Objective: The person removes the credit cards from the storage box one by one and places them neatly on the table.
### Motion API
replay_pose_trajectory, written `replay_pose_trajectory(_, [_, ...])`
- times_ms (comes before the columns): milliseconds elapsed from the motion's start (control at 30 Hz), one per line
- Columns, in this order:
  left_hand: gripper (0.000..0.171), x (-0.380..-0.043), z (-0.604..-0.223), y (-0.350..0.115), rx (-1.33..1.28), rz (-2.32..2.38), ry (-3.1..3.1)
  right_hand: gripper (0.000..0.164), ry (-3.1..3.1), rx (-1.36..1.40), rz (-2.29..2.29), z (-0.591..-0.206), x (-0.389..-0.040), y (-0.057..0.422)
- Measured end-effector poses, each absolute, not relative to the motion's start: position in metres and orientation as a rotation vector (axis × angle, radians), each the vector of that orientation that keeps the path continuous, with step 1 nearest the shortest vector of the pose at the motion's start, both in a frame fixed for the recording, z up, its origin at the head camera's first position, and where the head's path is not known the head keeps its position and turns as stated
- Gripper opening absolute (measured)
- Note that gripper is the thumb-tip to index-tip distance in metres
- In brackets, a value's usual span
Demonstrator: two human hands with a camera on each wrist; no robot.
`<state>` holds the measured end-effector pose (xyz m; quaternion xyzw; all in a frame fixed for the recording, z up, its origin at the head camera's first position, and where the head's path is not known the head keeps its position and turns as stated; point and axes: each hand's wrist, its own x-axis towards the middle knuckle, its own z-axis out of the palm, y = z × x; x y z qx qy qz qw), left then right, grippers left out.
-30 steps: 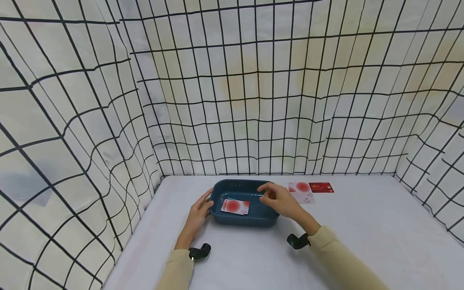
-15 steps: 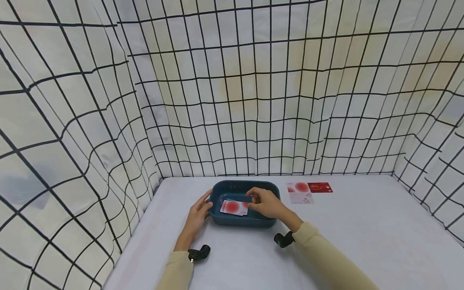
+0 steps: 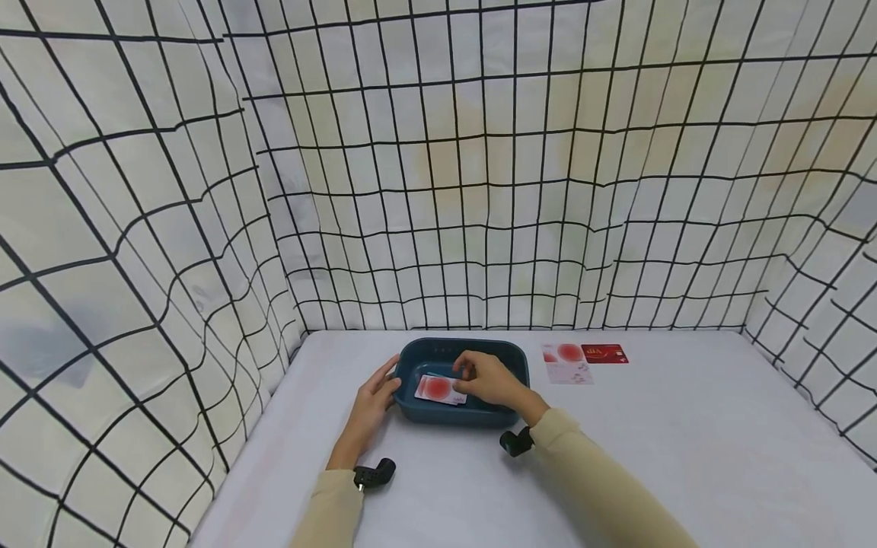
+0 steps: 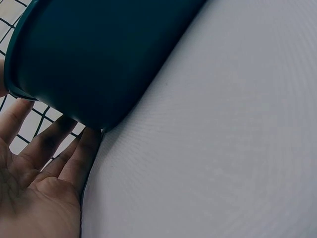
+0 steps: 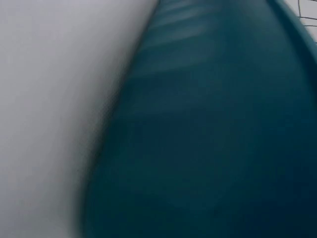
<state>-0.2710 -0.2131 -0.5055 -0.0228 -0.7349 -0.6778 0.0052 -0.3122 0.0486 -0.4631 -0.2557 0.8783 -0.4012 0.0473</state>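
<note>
A dark teal plastic basin [image 3: 445, 415] stands on the white table. Inside it lies a small overlapping stack of cards [image 3: 436, 388], the top one white and pink with a red disc. My left hand [image 3: 370, 403] touches the basin's left end, its fingers spread and fairly straight along the outer wall in the left wrist view. Over the stack's right end is my right hand [image 3: 489, 380], fingers bent and thumb at the card's edge; whether it pinches a card is hidden. The right wrist view shows only the basin's blurred outer wall [image 5: 188, 124].
Right of the basin, pink-and-white cards [image 3: 567, 364] lie on the table beside a red VIP card [image 3: 605, 354]. A black grid net [image 3: 438, 190] over pale cloth rises behind and along both sides. A small black camera sits at each wrist.
My right hand has moved left and slightly down from the basin's right side to the card stack, partly covering its right end. The left hand stays at the basin's left end.
</note>
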Motion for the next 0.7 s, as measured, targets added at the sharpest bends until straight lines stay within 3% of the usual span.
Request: replay_pose_trajectory(700, [0.046, -0.2728, -0.5077, -0.2153, -0.042, -2.147, -2.298, 0.054, 2.792, -0.718, -0.854, -0.4728, -0.3216, 0.0441])
